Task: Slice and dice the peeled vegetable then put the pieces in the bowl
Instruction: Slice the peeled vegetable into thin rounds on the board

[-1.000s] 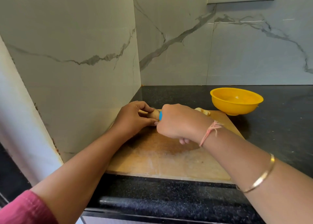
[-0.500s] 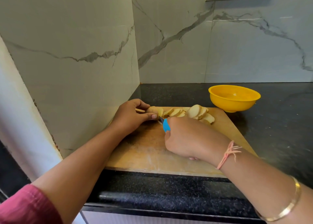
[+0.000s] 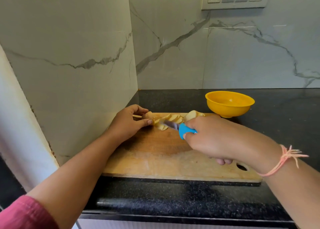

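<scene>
Counter (image 3: 173,202) of black speckled stone is noted nearest, with a wooden cutting board (image 3: 155,161) laid on it, its hanging hole at the near right corner. Above the board, the right hand (image 3: 216,138) is wrapped fully round the blue handle of a knife (image 3: 180,128). The blade is blurred and is pointed left, its tip over the nearest slices. Farther left, the left hand (image 3: 126,123) is closed in a pinch on the potato stub (image 3: 148,115), thumb at the near side and fingers curled over the far side. The stub is held at the board's far left edge. A row of potato slices (image 3: 174,119) is seen fanned along the far edge, from the stub rightward. The yellow bowl (image 3: 229,103) is set just beyond the board's far right corner; no pieces are seen in it.

The step in hand is judged to be slicing of the last of the potato; dicing and transfer are not yet done. Little room is given between blade and thumb by so short a stub. Fingertips are best tucked back and the blade brought straight down. The last nub is better laid on its flat cut face than pinched upright. For dicing, slices should be stacked in small piles so that they are not pushed apart.
</scene>
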Demonstrator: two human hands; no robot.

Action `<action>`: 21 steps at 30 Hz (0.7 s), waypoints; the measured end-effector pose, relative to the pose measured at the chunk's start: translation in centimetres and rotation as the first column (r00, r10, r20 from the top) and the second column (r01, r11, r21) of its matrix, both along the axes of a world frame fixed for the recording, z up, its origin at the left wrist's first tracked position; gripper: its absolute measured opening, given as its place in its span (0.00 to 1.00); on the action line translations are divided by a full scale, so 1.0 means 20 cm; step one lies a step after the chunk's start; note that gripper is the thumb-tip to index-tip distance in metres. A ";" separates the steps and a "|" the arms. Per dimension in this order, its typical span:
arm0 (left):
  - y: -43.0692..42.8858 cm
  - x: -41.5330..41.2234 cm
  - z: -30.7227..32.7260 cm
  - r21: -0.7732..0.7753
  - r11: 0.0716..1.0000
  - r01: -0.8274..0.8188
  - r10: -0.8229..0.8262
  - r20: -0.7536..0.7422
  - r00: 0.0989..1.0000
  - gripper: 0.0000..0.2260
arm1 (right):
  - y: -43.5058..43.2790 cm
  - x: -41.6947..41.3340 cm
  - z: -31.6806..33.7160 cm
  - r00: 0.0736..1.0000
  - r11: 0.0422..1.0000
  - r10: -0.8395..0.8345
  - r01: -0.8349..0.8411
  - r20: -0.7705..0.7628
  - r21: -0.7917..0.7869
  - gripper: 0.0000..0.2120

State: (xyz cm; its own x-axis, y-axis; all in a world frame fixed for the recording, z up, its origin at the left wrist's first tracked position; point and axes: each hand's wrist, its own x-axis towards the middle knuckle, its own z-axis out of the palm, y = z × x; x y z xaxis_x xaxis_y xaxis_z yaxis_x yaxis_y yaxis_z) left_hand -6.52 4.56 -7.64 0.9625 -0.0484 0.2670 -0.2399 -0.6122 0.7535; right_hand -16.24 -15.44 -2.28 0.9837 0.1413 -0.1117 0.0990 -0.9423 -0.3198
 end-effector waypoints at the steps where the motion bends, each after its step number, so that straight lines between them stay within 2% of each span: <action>1: 0.00 0.00 0.00 -0.002 1.000 0.007 -0.007 0.002 1.000 0.11 | 0.01 0.00 -0.01 0.999 0.999 -0.010 0.008 0.033 0.039 0.21; 3: 0.00 0.00 0.00 0.001 1.000 0.010 -0.010 0.006 1.000 0.11 | 0.03 0.00 -0.02 0.994 0.997 -0.010 0.001 0.105 0.082 0.20; 6: 0.00 0.00 0.00 0.010 1.000 0.005 -0.005 0.016 1.000 0.11 | 0.07 0.00 -0.04 0.985 0.998 0.030 -0.040 0.171 0.052 0.18; 13: -0.01 -0.01 0.01 0.047 0.999 -0.018 0.016 0.033 0.999 0.11 | 0.15 0.02 -0.07 0.987 0.997 0.083 -0.081 0.138 -0.017 0.18; 17: -0.01 -0.02 0.02 0.054 0.998 -0.017 0.014 0.051 0.999 0.11 | 0.17 0.04 -0.05 0.991 0.996 0.089 -0.090 0.100 0.000 0.16; 21: -0.01 -0.01 0.02 0.060 0.998 0.001 -0.005 0.063 0.998 0.10 | 0.21 0.09 -0.03 0.994 0.997 0.074 -0.074 0.078 0.000 0.05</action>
